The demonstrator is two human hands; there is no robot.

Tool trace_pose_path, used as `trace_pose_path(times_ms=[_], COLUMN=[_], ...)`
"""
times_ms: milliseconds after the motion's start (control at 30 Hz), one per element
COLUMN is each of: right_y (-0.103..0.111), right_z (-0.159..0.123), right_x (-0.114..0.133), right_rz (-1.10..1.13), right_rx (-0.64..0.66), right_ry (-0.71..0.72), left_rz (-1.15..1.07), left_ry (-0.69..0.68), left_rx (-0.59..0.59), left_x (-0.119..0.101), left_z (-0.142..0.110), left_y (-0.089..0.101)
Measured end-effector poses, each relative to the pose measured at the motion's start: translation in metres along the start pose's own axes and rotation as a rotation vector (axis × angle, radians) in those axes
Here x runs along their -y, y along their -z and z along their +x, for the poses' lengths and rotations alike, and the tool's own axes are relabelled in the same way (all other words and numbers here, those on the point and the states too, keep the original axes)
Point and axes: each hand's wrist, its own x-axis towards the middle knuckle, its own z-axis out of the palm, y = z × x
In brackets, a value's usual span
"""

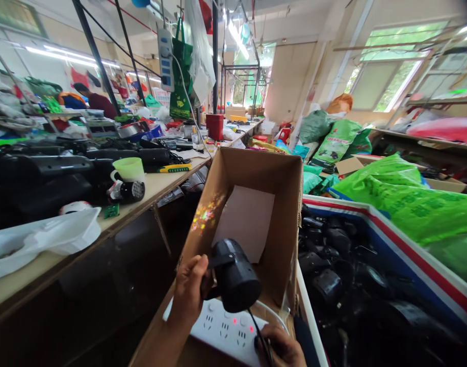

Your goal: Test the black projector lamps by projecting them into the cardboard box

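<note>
My left hand [189,290] grips a black plastic device [235,275], a round-bodied appliance of unclear kind, and holds it up over a white power strip [222,331]. Red indicator lights glow on the strip's sockets. My right hand [280,347] is closed around the device's thin black cord [261,336] just above the strip's right end, and its plug is hidden by my fingers. Behind the strip stands an open cardboard box [256,204] with a pale sheet of card [247,221] inside it.
A wooden workbench [134,199] on the left holds black devices, a green cup [128,169], a yellow-handled screwdriver [175,168] and a white plastic bag [42,242]. A bin [401,244] of black devices lies to the right, with green sacks [386,196] behind. A person [96,100] stands far back.
</note>
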Motion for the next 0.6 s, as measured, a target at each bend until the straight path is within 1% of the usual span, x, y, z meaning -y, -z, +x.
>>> trace_pose_path(times_ms=[133,200,333,433,500,533,600], right_y=[0.005,0.012,0.029,0.036,0.036,0.035,0.034], right_z=[0.000,0.000,0.001,-0.002,-0.007,-0.011,-0.020], right_x=[0.011,0.021,0.043,0.055,0.061,0.063,0.067], right_rz=[0.116,0.212,0.474,0.620,0.679,0.685,0.650], right_rx=[0.005,-0.009,-0.071,-0.096,-0.077,-0.035,0.031], right_ry=[-0.058,-0.118,-0.345,-0.449,-0.436,-0.402,-0.272], left_rz=[0.432,0.579,0.714,0.794,0.865,0.892,0.919], left_ry=[-0.200,-0.282,-0.365,-0.440,-0.533,-0.612,-0.819], left_rx=[0.103,0.131,0.197,0.284,0.370,0.418,0.535], left_x=[0.010,0.011,0.008,0.009,0.015,0.020,0.030], left_z=[-0.013,-0.017,-0.025,-0.034,-0.042,-0.047,-0.057], left_y=[0.000,-0.001,-0.002,-0.001,-0.002,-0.003,-0.008])
